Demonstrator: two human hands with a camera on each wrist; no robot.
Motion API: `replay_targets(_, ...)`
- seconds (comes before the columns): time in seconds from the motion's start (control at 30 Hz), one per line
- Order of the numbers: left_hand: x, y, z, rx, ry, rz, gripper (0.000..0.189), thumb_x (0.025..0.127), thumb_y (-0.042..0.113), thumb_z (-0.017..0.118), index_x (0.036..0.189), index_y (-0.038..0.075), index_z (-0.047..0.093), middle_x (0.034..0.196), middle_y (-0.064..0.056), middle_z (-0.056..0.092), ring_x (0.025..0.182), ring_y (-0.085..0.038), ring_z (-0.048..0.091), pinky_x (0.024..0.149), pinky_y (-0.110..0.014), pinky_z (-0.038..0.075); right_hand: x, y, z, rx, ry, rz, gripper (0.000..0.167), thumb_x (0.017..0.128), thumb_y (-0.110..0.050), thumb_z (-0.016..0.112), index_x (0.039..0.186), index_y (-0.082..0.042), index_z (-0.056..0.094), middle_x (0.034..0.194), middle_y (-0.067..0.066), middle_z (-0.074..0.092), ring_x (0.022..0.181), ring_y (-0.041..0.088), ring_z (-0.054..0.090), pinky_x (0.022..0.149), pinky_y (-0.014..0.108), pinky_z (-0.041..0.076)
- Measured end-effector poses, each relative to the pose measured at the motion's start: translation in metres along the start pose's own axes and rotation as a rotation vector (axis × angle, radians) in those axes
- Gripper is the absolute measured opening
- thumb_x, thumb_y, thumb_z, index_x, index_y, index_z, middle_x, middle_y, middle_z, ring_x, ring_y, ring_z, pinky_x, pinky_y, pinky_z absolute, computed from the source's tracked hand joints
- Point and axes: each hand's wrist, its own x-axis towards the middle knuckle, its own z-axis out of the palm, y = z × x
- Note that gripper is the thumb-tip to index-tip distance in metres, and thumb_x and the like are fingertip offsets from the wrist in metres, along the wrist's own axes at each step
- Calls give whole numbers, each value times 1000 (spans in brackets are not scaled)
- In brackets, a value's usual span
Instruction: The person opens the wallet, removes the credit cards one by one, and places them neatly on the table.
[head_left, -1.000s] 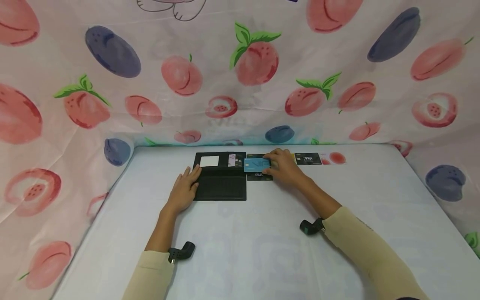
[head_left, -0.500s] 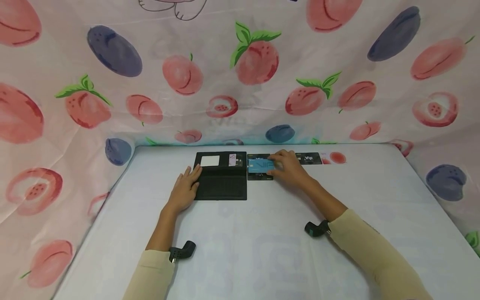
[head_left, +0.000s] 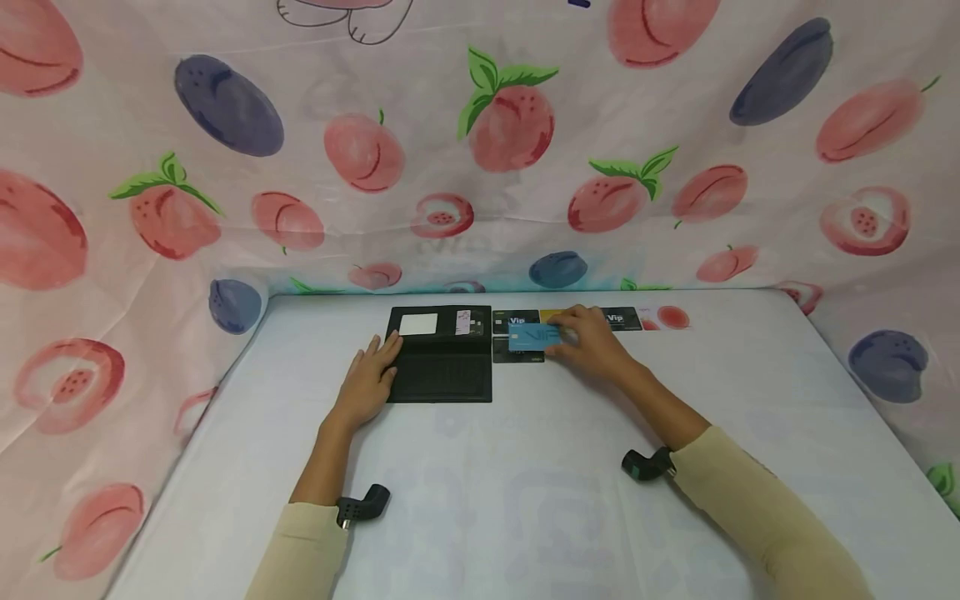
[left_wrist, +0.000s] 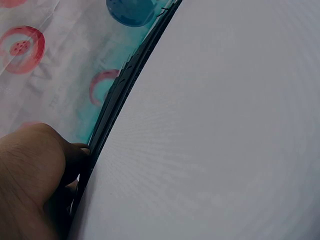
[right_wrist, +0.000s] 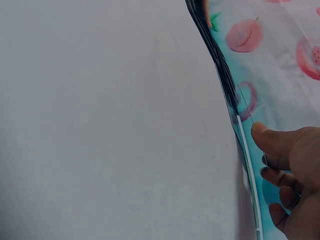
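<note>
An open black wallet (head_left: 441, 379) lies flat on the table, with a white panel (head_left: 418, 324) and a small patterned card (head_left: 463, 322) in its upper half. My left hand (head_left: 365, 383) rests its extended fingers on the wallet's left edge. To the right of the wallet, my right hand (head_left: 594, 343) pinches a blue VIP card (head_left: 529, 337) by its right end. Black cards (head_left: 517, 317) lie beneath and behind the blue card. Seen edge-on in the right wrist view, the blue card (right_wrist: 245, 104) is held between thumb and fingers, raised above the table.
A yellow card (head_left: 551, 316), partly covered by the right hand, continues the row of cards. Beyond it lie a black VIP card (head_left: 626, 319) and a card with red round prints (head_left: 672, 317). The white table (head_left: 480, 483) ends at a fruit-printed cloth (head_left: 435, 125) behind.
My right hand has moved right with the blue card, away from the wallet's right edge, uncovering more of the black cards. My left hand has stayed on the wallet.
</note>
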Motion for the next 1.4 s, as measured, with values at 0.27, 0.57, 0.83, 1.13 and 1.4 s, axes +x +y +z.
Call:
replay_targets(0.27,0,0,-1,-12,-3,10,56,109,7,46,163,1,32,172,-11,23,160,-38,9,129,-54,1,-6,6,-2,-8,9,-11,56,90,-23,87,136,1,67,134,24,60,125,45,47,102,60,45)
replay_targets(0.57,-1,1,0,-9,-1,7,56,109,7,46,163,2,33,172,-11,24,160,-38,9,129,-54,1,-10,13,-5,-9,-2,6,56,91,-23,85,139,-1,66,139,26,57,124,45,46,99,59,44)
replay_targets(0.83,0,0,-1,-5,-1,9,56,109,7,46,163,1,32,172,-11,24,160,-38,10,129,-54,2,-12,17,-6,-12,-2,17,57,90,-23,86,139,-1,67,139,26,58,120,43,45,95,57,45)
replay_targets(1.13,0,0,-2,-7,-5,10,56,109,7,46,163,1,32,172,-12,24,160,-39,9,129,-54,1,-18,18,-9,-13,3,72,57,90,-22,86,140,-2,67,139,26,53,120,41,39,94,55,47)
replay_targets(1.4,0,1,-2,-5,6,14,55,109,6,46,162,-1,33,171,-13,25,159,-40,10,128,-56,2,-20,21,-11,-26,0,86,57,90,-21,87,140,-2,66,144,26,51,123,42,37,94,54,47)
